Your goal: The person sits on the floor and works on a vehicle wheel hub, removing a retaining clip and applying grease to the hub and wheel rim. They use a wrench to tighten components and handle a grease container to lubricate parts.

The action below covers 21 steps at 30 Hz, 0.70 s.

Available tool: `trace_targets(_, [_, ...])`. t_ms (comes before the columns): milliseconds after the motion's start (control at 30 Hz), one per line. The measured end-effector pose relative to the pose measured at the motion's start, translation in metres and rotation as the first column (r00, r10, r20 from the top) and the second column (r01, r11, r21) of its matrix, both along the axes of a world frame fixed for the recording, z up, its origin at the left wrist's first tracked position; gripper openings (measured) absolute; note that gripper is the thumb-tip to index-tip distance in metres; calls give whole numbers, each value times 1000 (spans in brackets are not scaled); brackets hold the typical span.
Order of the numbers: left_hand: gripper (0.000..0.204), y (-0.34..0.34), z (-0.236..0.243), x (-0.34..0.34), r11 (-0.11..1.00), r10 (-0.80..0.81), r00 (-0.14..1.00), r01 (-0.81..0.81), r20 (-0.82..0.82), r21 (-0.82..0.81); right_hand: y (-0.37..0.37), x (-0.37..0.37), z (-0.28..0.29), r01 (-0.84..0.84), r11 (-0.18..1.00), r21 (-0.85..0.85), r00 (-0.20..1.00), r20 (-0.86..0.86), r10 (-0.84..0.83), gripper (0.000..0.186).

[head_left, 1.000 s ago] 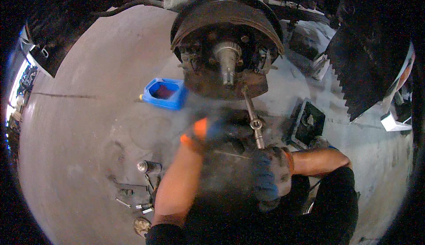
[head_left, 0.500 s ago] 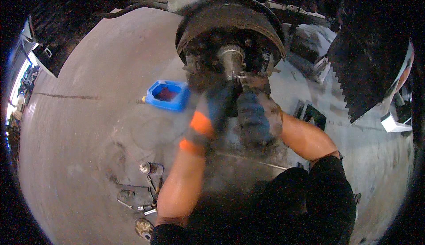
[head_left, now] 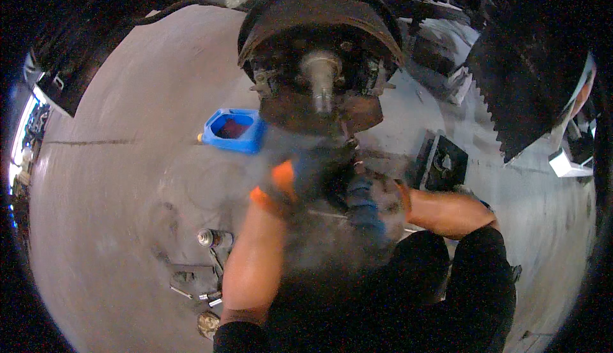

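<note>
A rusty wheel hub [head_left: 319, 107] with a bare spindle [head_left: 321, 75] hangs under a dark round backing plate [head_left: 319, 8] at top centre. Both my hands sit just below it, side by side and blurred by motion. My left hand [head_left: 300, 180] wears a dark glove with an orange cuff. My right hand [head_left: 367, 200] wears a dark blue glove and is slightly lower. A thin dark shape [head_left: 353, 155] runs from the hands up to the hub's lower edge. The blur hides what either hand holds.
A blue plastic tray [head_left: 233, 129] lies on the concrete floor left of the hub. Sockets and small tools [head_left: 211, 241] are scattered by my left forearm. A black open case [head_left: 440, 161] lies to the right, below a dark ridged panel [head_left: 530, 78].
Both hands rose to the hub half a second ago and have now dropped back just below it. The wrench seen clearly one second ago is lost in blur.
</note>
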<state>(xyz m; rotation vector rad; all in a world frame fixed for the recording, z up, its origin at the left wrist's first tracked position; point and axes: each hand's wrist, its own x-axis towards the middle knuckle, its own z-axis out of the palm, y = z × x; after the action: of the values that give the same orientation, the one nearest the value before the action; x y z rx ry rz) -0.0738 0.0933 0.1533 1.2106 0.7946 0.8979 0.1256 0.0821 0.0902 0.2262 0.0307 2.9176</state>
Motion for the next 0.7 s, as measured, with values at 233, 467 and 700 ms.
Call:
trace_targets(233, [27,-11,5,-20,997,75,996,-74,-56,13,16,-41,35,-295,888,-352,954,-63,292,26])
trace_targets(467, [31,21,-51,-29,734,487,794,-147,-363,664,109,-63,8,217,-973,-79,842,-490,227,30])
trace_targets(700, [38,27,-57,-45,946,230,962,-186,-145,267,71,-45,31,-109,-297,-949,644,-295,706,30])
